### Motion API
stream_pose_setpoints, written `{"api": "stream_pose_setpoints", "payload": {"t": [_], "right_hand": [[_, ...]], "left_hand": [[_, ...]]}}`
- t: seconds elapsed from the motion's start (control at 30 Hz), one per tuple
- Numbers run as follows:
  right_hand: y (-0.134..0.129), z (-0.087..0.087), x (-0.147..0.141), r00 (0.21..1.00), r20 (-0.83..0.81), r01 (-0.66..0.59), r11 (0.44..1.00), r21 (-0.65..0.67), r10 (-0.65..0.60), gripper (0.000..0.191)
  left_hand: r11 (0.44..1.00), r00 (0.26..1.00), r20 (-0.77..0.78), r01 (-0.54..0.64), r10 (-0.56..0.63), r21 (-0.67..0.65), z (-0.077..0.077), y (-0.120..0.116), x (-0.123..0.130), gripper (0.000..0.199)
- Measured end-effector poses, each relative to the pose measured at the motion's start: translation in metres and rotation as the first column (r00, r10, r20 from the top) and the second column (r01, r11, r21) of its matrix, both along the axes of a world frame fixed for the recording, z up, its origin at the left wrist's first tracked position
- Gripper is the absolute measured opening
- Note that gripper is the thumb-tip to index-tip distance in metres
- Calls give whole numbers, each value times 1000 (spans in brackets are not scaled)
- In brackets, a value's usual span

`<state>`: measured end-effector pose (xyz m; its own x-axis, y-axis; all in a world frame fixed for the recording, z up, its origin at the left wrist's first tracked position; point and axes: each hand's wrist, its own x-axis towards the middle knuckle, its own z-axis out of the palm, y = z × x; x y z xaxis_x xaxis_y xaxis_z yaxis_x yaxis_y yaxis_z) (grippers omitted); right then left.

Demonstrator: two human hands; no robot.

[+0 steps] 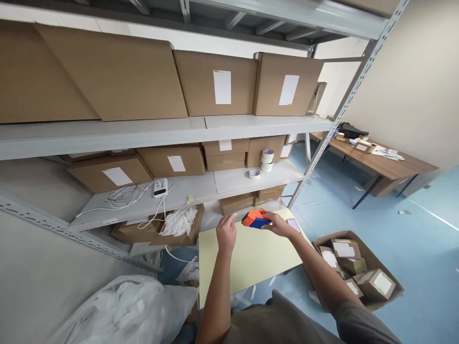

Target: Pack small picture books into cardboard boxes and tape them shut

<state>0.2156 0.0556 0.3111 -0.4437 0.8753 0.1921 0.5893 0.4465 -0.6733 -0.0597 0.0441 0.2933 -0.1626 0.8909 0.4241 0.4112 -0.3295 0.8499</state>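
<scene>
My right hand [278,224] grips an orange and blue object [256,219] by its right end, above the pale yellow tabletop [251,253]. The object's exact kind is unclear; it is small and chunky. Just left of it, my left hand [226,232] is raised, with its fingers curved and the thumb apart. I see nothing in it, and a small gap separates it from the object. A phone-like flat thing with a pinkish face [293,225] lies on the tabletop beyond my right wrist.
Behind the table stands a metal rack [158,138] with cardboard boxes [218,83], tape rolls [266,160], a power strip [160,187] and a coiled cable [125,195]. An open carton of small boxes [358,272] is at right, a large white bag [125,310] at left. Farther right stands a wooden desk [401,165].
</scene>
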Motion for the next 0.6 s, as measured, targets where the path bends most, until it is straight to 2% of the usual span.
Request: {"api": "stream_pose_setpoints", "payload": {"t": [0.13,0.23,0.3,0.37,0.47,0.6], "right_hand": [[28,-18,-29,987,23,158,983,94,-161,42],[56,-28,-42,970,61,220,954,201,-236,44],[78,-29,-44,962,91,230,945,233,-257,46],[102,-25,-42,954,139,229,946,227,-264,48],[141,-17,-43,932,230,230,947,225,-281,45],[197,-8,-62,904,322,217,951,219,-280,45]], "left_hand": [[998,999,36,12,-10,-58,-8,9,-2,49],[988,990,53,-127,132,-85,-21,10,3,93],[972,975,87,-191,204,-139,-28,12,2,104],[966,972,87,-203,218,-158,-29,14,-4,98],[970,977,55,-198,207,-139,-25,18,-13,76],[958,965,41,-253,260,-137,-21,18,-13,62]]}}
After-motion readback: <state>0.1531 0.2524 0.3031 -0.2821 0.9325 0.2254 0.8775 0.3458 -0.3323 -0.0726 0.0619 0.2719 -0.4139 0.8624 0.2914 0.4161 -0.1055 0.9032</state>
